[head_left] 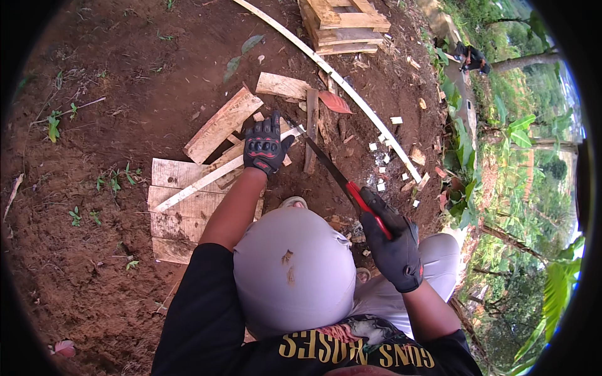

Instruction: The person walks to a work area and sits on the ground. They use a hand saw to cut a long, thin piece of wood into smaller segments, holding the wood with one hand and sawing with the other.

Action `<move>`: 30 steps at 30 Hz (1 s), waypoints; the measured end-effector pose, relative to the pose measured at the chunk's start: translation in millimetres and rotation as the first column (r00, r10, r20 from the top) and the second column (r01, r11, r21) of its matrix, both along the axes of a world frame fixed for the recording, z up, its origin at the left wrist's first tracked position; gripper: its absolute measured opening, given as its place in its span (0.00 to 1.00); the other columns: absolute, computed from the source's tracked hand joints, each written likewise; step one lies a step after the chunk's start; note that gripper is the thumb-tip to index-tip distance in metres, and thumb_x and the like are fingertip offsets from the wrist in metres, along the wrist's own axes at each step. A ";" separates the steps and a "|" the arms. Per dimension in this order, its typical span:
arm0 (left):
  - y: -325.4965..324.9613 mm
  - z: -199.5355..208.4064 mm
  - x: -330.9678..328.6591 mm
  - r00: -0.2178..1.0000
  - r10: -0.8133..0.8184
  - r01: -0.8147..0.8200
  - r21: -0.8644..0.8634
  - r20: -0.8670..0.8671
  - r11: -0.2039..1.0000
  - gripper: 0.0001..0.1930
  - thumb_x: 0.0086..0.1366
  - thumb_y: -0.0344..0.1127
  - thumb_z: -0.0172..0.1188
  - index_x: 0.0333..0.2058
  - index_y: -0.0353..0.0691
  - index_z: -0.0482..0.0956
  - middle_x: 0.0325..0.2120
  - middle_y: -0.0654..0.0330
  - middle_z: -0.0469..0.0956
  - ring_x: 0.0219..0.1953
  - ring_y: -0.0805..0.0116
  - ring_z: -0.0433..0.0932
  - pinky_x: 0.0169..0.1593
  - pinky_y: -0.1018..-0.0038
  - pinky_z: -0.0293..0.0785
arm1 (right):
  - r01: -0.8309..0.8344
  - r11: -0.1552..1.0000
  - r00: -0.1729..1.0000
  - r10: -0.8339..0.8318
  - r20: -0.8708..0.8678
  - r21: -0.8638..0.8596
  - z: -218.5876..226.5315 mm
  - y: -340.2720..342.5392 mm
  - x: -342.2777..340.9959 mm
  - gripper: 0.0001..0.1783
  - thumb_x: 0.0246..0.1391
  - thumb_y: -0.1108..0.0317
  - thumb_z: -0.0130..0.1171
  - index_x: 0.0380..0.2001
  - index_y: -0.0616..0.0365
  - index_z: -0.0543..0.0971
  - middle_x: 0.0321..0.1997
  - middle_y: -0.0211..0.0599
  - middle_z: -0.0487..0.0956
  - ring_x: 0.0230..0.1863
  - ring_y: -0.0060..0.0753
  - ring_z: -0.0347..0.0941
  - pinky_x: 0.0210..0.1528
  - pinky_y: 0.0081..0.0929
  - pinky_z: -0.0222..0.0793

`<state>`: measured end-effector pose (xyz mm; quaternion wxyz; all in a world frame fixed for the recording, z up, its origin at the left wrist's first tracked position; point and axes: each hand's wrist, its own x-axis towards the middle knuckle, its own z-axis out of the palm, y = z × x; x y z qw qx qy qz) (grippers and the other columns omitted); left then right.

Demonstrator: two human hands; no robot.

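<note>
My left hand, in a black glove with red trim, presses down on a thin pale wooden strip and holds it in place. The strip runs slantwise from the boards at lower left to the saw. My right hand, gloved the same way, is closed round the red and black handle of a handsaw. The dark blade points away and to the left, crossing the strip close to its far right end. Whether the teeth have entered the wood cannot be made out. Under the strip lie rough wooden boards.
A long pale strip curves across the soil, with small cut white blocks beside it. Loose planks lie just past my left hand. A stack of wooden frames stands farther off. Greenery borders the right; another person is there.
</note>
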<state>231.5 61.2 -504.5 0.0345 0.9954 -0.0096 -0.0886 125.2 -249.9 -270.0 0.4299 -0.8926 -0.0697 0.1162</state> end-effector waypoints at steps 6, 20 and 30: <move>-15.6 -1.9 7.1 0.999 -0.027 0.028 -0.017 0.046 0.999 0.46 0.75 0.65 0.58 0.79 0.39 0.61 0.68 0.48 0.75 0.68 0.49 0.74 0.72 0.45 0.65 | 0.152 0.976 0.988 -0.144 -0.061 0.155 -65.0 36.9 24.1 0.23 0.71 0.64 0.65 0.67 0.52 0.83 0.54 0.55 0.89 0.51 0.44 0.91 0.53 0.38 0.83; -15.7 -8.2 7.7 0.994 -0.044 0.044 0.002 0.097 0.999 0.46 0.75 0.66 0.58 0.79 0.38 0.63 0.67 0.48 0.76 0.67 0.50 0.75 0.70 0.45 0.67 | 0.090 0.993 0.985 -0.099 -0.138 -0.070 -51.8 46.8 31.6 0.22 0.73 0.66 0.62 0.66 0.55 0.83 0.56 0.56 0.89 0.57 0.50 0.89 0.59 0.41 0.82; -2.6 -4.7 0.0 1.000 0.014 -0.013 -0.024 0.024 1.000 0.45 0.75 0.67 0.56 0.79 0.40 0.63 0.71 0.47 0.73 0.70 0.48 0.74 0.73 0.42 0.65 | 0.039 0.999 0.979 -0.034 -0.200 0.018 26.4 -11.1 -26.8 0.26 0.71 0.70 0.62 0.71 0.53 0.79 0.42 0.50 0.90 0.39 0.42 0.90 0.41 0.38 0.83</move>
